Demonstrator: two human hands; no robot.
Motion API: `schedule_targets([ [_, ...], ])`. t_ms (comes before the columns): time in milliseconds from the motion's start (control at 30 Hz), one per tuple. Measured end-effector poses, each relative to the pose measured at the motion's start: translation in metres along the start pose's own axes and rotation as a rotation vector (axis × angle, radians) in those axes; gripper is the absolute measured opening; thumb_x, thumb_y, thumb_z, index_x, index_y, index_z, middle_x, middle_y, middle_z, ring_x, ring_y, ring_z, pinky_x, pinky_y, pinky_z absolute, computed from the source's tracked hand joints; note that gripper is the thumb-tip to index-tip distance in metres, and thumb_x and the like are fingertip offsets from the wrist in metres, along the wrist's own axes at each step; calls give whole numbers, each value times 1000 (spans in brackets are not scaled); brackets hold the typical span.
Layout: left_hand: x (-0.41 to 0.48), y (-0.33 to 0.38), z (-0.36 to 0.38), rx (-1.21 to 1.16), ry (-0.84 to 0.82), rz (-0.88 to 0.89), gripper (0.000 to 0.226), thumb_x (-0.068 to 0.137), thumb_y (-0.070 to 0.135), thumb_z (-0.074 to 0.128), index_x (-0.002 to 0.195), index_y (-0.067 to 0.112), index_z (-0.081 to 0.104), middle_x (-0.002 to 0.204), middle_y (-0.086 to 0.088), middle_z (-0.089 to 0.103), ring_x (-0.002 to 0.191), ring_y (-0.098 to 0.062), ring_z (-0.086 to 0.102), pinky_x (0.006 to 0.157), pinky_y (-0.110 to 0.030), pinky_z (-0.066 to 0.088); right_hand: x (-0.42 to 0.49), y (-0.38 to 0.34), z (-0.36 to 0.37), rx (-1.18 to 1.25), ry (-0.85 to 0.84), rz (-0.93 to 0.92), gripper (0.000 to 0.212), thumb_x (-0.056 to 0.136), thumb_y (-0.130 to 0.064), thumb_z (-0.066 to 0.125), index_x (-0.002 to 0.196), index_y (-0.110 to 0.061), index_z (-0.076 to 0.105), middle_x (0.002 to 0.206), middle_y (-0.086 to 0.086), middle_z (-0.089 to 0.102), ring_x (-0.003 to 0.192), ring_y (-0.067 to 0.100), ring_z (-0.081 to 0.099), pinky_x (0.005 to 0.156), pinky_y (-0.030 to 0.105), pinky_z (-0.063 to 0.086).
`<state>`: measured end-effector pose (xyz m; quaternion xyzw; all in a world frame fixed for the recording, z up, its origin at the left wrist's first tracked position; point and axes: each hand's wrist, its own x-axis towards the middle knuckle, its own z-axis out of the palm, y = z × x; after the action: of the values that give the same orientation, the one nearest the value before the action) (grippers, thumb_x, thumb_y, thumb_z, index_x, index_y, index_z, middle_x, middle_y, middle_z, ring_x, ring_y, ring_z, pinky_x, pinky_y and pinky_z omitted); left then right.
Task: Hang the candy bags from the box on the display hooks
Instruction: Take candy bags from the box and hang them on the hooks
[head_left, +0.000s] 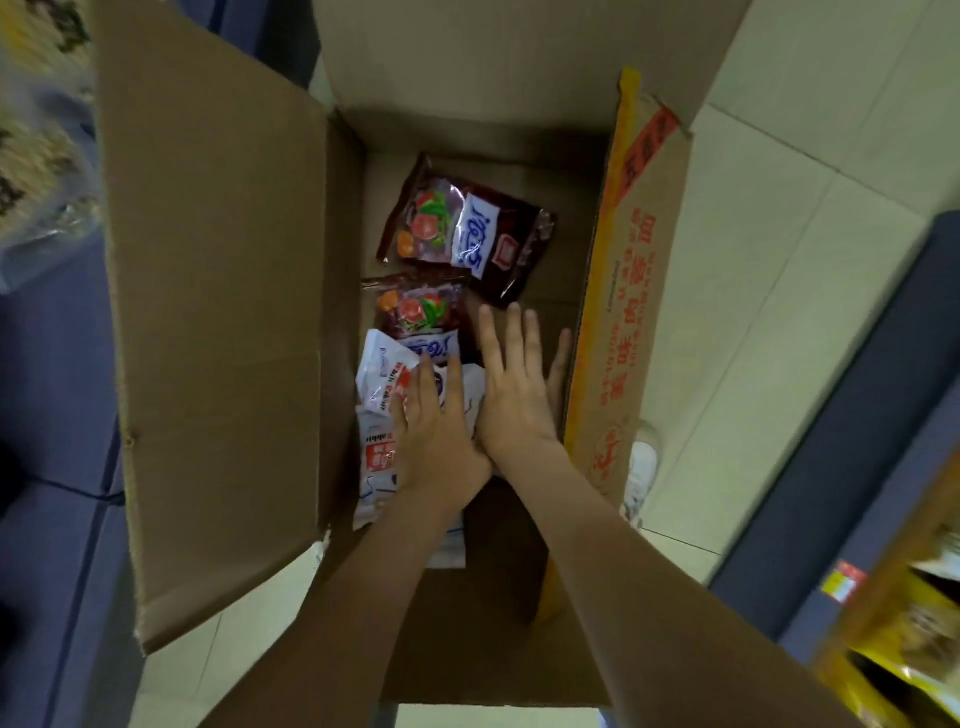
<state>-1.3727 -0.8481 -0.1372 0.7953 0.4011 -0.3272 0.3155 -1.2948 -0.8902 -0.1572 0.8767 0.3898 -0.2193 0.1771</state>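
**Cardboard box (218, 312) on the floor, both hands lowered among the candy bags (415, 332)**

Shows flaps folded outward, presumably to keep the opening free for reaching. Holds four bags flat on the bottom, mostly toward the left wall: far dark red bag (467, 228), near dark red bag (421, 309), then upper white bag (382, 374) overlapping lower white bag (375, 467). Rests left hand (439, 421) palm down on the white bags, fingers nearly straight on the film, grip pressing rather than pinching; thumb not visible. Sets right hand (514, 384) close against it at the wrist, palm down, fingers straight and fanned beside the near dark red bag, grip spread and empty, thumb toward the right wall. Suggests gathering before a pickup; no bag lifted yet. Extends both forearms steeply down from the lower edge. Shows no display hooks.
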Motion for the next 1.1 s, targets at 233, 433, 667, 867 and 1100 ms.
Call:
schedule_targets([
  [233, 7, 47, 7, 48, 47, 102, 83, 93, 50, 45, 152, 20, -5, 160, -11, -7, 147, -25, -6, 119, -47, -1, -20, 74, -9, 50, -86, -25, 108, 86, -46, 57, 141, -18, -31, 158, 13, -11, 145, 30, -11, 99, 53, -31],
  [433, 24, 84, 19, 156, 78, 169, 81, 93, 57, 39, 153, 19, -1, 160, -13, -3, 147, -25, -6, 118, -48, -4, -27, 130, 6, 82, -58, -12, 88, 91, -34, 46, 146, -19, -21, 158, 13, 0, 146, 29, -3, 105, 45, -28],
  [667, 55, 78, 30, 180, 95, 192, 82, 93, 56, 39, 152, 21, -5, 159, -11, -11, 147, -23, -10, 116, -49, -8, 11, 147, 43, 209, 51, -132, 89, 79, -15, 58, 151, -17, 5, 154, 16, 23, 144, 30, 15, 115, 44, -9],
  [867, 119, 20, 19, 182, 284, 83, 78, 91, 29, 51, 153, 14, 4, 158, -16, 9, 146, -31, 8, 116, -53, 2, 67, 118, 80, 372, 3, -305, 84, 79, -10, 58, 150, -11, 13, 150, 15, 27, 143, 29, 18, 117, 37, 6],
  [1100, 182, -58, -15, 403, 289, 28, 45, 92, 23, 51, 136, 15, 45, 134, -11, 45, 126, -28, 39, 109, -49, 18, 91, 56, 102, 552, -136, -345, 74, 92, -28, 49, 151, -16, 6, 145, 5, 28, 130, 20, 23, 107, 34, 20],
])
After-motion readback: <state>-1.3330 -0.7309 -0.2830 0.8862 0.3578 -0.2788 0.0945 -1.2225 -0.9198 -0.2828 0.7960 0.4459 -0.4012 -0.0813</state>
